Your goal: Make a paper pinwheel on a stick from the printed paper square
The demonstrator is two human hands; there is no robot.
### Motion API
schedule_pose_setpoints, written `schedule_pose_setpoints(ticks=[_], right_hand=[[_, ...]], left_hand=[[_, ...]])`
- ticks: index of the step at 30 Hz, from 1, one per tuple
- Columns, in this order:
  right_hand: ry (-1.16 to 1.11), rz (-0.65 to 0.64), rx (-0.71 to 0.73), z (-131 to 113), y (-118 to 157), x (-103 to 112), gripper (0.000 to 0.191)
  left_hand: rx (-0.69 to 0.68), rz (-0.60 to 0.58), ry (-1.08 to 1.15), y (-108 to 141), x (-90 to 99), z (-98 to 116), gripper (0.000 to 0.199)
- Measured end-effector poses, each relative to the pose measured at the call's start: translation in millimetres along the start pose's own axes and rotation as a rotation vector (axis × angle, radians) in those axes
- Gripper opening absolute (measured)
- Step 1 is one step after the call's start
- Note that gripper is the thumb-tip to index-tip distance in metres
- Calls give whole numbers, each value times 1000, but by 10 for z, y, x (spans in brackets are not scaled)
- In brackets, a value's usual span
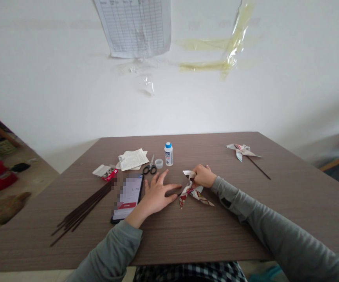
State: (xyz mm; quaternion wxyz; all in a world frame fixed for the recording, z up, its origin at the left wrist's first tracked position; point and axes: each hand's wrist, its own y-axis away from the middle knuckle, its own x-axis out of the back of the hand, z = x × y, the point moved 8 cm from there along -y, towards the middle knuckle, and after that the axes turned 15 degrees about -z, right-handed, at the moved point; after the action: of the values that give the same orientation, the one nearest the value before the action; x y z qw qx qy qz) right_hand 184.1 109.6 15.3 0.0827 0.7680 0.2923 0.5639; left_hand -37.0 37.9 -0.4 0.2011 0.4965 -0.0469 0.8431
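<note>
The paper pinwheel (191, 191) lies on the brown table (231, 239), in front of the person and between the two hands, its folded blades pointing several ways and printed partly in red. The right hand (204, 176) is over its upper right side, fingers curled down against the paper; the fingertips are hidden, so I cannot tell whether they pinch it or only press on it. The left hand (157, 194) is spread, palm down, just left of the pinwheel, with thumb and forefinger apart and pointing towards it (whether either tip touches the paper, I cannot tell). Just beside the left hand lies a phone (127, 201) with its screen lit, and left of that a bundle of thin dark sticks (83, 205) lies slantwise. Beyond them are an open small red and white box (106, 172), a few overlapping pieces of paper (133, 159), a pair of scissors (150, 169) with dark handles, a small clear cup (159, 163) and an upright white bottle (168, 155) with a blue cap. Well apart, towards the far right, lies a second pinwheel (241, 150) on a dark stick (259, 167).
</note>
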Motion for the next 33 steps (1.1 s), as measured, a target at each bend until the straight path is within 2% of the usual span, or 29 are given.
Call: schedule_pose_setpoints(ticks=[3,8,13,15,25,33], right_hand=[[9,12,-9,7,-8,-9,20],[29,39,-21,16,-11,-28,24],[45,50,-41,2,-13,-61,28],[45,53,-51,-3,-6,-72,30],[34,95,-54,-5,8,-82,25],[26,92,-50,-5,1,-95,28]], left_hand=[[-19,4,7,-10,-12,-26,31],[36,-57,3,-23,5,7,35],[141,-256,-78,7,26,174,48],[161,-292,-110,23,42,222,51],[153,-301,-144,35,23,258,52],[148,-295,-140,38,33,274,53]])
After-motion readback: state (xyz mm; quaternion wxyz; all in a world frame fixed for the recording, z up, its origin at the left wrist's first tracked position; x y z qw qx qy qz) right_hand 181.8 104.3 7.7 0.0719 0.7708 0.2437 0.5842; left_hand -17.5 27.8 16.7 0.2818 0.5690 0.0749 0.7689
